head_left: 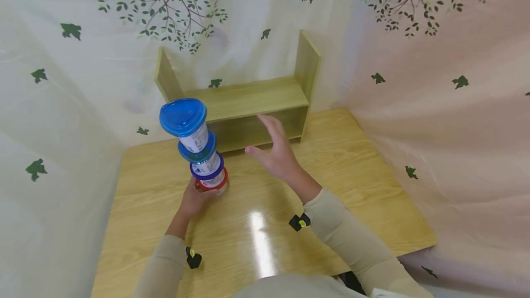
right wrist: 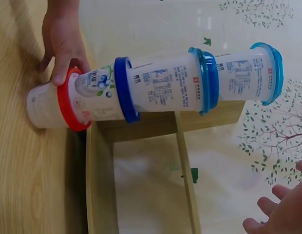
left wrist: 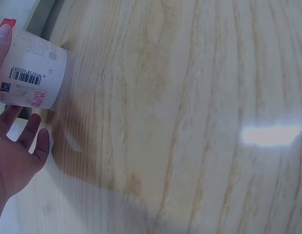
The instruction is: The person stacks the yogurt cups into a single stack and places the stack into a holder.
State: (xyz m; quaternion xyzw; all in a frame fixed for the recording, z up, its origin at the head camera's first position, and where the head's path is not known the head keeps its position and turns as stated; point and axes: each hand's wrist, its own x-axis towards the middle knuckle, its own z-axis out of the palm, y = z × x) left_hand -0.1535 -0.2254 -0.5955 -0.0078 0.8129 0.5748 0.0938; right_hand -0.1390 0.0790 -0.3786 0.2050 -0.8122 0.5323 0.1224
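Several white plastic tubs with coloured lids stand stacked in a tall column on the table, leaning a little in the head view. At the bottom is a red-lidded tub (right wrist: 46,108), with a dark-blue-lidded tub (right wrist: 100,92) on it. Above come a blue-lidded tub (right wrist: 165,85) and a top tub (head_left: 183,116) with a bright blue lid. My left hand (head_left: 196,197) grips the bottom tub, thumb on its red lid and fingers around its side; a printed barcode (left wrist: 25,76) shows there. Held in the air right of the column, my right hand (head_left: 279,153) has fingers spread and touches nothing.
Behind the tubs a wooden shelf unit (head_left: 256,98) with two raised sides stands at the back of the wooden table (head_left: 356,187). Curtain-like walls with printed leaves (head_left: 266,34) enclose the table. Glare lies on the table's front middle.
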